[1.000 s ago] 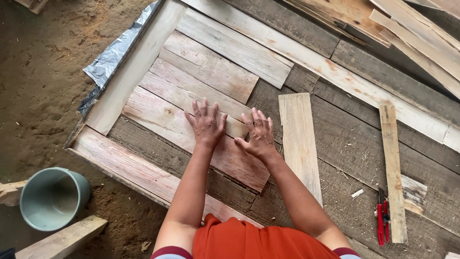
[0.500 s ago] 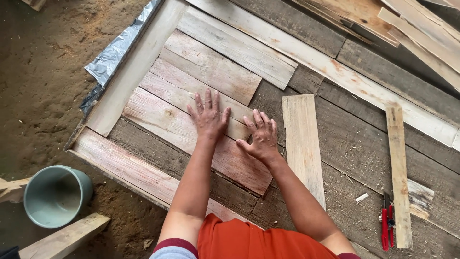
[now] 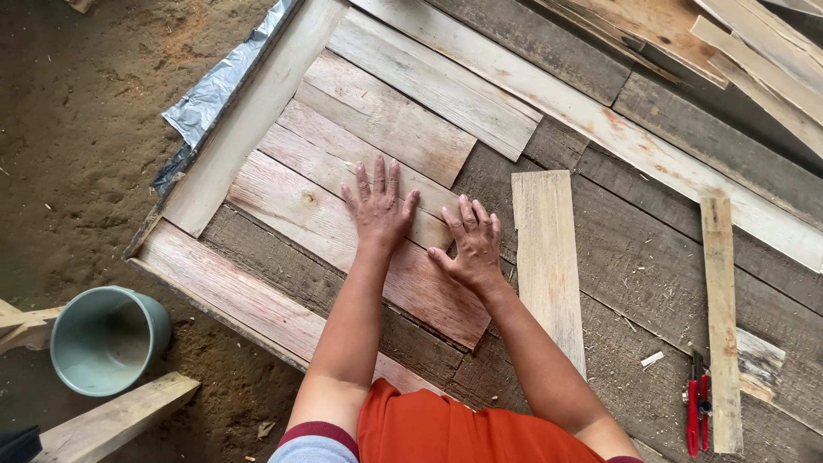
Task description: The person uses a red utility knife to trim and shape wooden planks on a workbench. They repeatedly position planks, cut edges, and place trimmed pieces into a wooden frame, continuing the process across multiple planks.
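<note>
1. On the reddish plank (image 3: 343, 240), near its middle: left hand (image 3: 380, 208) laid flat, palm down, fingers spread, tips toward the far end of the frame.
2. Just right of it, on the same plank: right hand (image 3: 470, 247) flat too, fingers slightly fanned, thumb out toward the left hand. Nothing pinched or gripped by either hand.
3. Hands close together, thumbs apart, not touching.
4. Plank long axis: diagonal, from upper left by the pale frame board (image 3: 249, 120) down to lower right, ending short of the loose board (image 3: 549, 257).
5. Plank lies directly under both palms; most of its length runs up-left past the left hand, a shorter stretch down-right below the right hand.
6. Left hand nearer the plank's upper-left end; right hand nearer its lower-right end and the loose board.
7. Beyond the fingertips: two more planks (image 3: 386, 120) side by side, same diagonal, edges touching or nearly so; exact gap cannot be told.
8. Toward the body: dark floorboard strip, then the near frame board (image 3: 231, 296), parallel to the plank.
9. Off to the right, well apart from both hands: narrow slat (image 3: 720, 300) and red pliers (image 3: 696, 411) beside it.
10. Left, on the dirt, well apart: green bucket (image 3: 107, 339); foil sheet (image 3: 214, 94) by the frame's far side.
</note>
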